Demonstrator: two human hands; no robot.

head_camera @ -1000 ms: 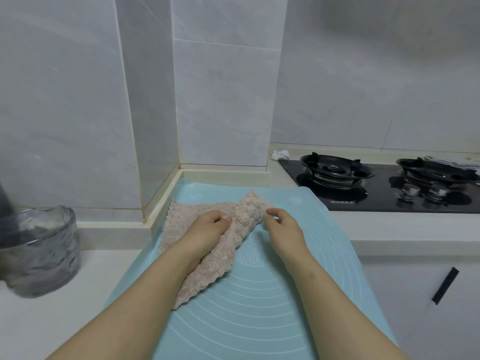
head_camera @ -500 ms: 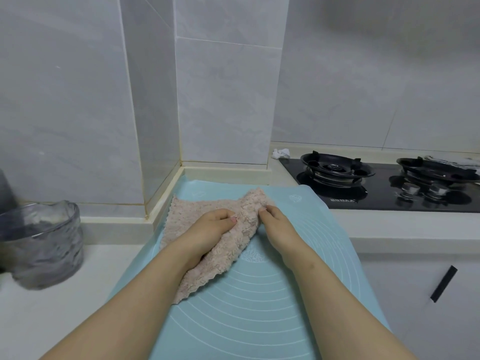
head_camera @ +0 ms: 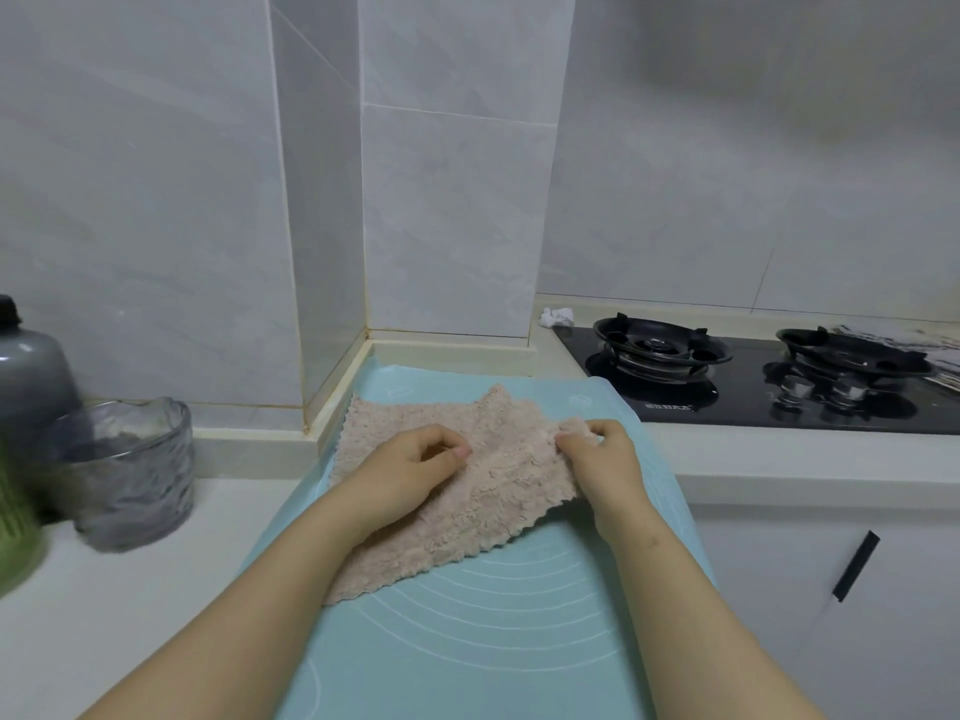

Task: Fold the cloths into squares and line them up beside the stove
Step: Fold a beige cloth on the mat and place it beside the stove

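Early in the job, by the look of it: pink fluffy dishcloth lying rumpled and unfolded on the teal silicone baking mat. Pinched at its right edge by the right hand; just left of that grip, held down by the left hand, fingers curled, thumb nipping the pile. Farther off, right of both grips, black gas stove with no folded square beside it; every fold and the lining-up left to do.

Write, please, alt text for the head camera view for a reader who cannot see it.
Two bare hands, left hand and right hand, grip a fuzzy pink cloth lying rumpled on a light blue baking mat on a kitchen counter. A black gas stove sits to the right, a glass bowl to the left.
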